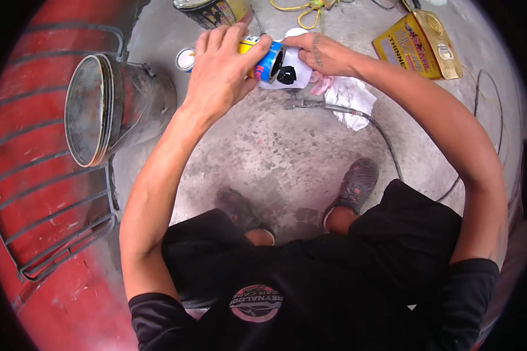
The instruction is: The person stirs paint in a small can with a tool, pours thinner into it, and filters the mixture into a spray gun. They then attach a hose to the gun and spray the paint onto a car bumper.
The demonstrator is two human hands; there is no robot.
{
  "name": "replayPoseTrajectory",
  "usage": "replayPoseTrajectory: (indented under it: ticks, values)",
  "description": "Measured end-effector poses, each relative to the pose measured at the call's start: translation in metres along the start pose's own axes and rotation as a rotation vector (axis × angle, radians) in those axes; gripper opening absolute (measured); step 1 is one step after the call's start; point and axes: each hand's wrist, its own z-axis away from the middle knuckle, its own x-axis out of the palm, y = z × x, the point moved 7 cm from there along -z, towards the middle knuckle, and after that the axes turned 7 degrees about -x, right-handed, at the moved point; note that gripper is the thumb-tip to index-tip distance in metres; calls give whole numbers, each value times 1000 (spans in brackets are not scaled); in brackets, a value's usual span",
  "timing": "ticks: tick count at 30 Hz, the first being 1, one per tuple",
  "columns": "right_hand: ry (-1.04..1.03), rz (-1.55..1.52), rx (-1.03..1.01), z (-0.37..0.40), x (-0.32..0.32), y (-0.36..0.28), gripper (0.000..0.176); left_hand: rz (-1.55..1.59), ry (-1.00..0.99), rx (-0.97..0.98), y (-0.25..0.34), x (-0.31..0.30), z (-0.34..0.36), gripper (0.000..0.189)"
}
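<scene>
My left hand is wrapped around a blue and yellow paint can, tilted on its side with its mouth facing right. Glossy black paint shows at the can's lip, over a white sheet. Close to the can's mouth is my right hand, its index finger reaching toward the rim and its other fingers curled. What those fingers hold, if anything, is hidden. A white round piece shows just behind the right hand.
A large bucket lies to the left, by a red surface with metal bars. A spray gun with a hose touches crumpled white paper. A yellow thinner tin stands right; another tin stands behind.
</scene>
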Motion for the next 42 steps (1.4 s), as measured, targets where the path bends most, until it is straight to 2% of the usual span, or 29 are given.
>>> replayPoseTrajectory:
  ticks: [4,6,7,8,10,11,16,20,24,26,28,30,32,34,35,36,38,39,40,42]
  values:
    - [5,46,-59,2,-2,-9,50,52,-10,-53,-12,4,0,77]
    - [-37,-83,109,9,-2,-7,50,92,-17,-81,-18,5,3,77]
    - [-18,0,11,5,1,3,49,150,-19,-94,-23,6,3,77]
    - [-32,-2,8,4,4,11,49,207,-21,-110,-27,8,4,78]
    - [63,-102,-128,0,0,-4,49,211,-16,-137,-30,7,5,78]
    - [-34,-146,-2,6,-1,3,48,239,-13,-153,-31,7,5,78]
    - [-30,-160,-90,7,0,8,49,405,-36,-230,-30,-3,7,75]
    - [-56,-152,-57,5,0,12,49,423,-70,-253,-31,-1,6,71]
    - [-32,-186,-22,6,-1,12,48,369,27,-194,-38,7,8,78]
    - [-29,-124,-45,6,-2,10,47,414,26,-215,-44,15,10,76]
    - [-50,-144,26,7,-3,8,47,460,23,-235,-48,17,10,74]
    - [-2,-59,-98,5,-4,4,47,461,15,-249,-49,16,10,76]
    - [2,-42,-127,5,-8,1,48,463,2,-252,-48,14,8,76]
    - [-106,-123,142,10,-6,-2,49,466,-15,-256,-47,14,7,76]
    - [-45,-109,30,8,-6,2,50,463,-19,-261,-48,15,7,77]
    - [-33,-105,30,9,-1,12,50,459,-22,-264,-48,16,6,77]
    - [70,-11,-264,6,-1,9,43,507,-49,-304,-49,19,6,79]
    - [76,61,-269,5,1,12,40,560,-81,-359,-53,22,7,81]
    - [23,22,-145,5,1,7,40,552,-74,-345,-52,19,6,81]
    - [18,77,-91,9,-4,-11,46,684,-109,-442,-57,24,9,85]
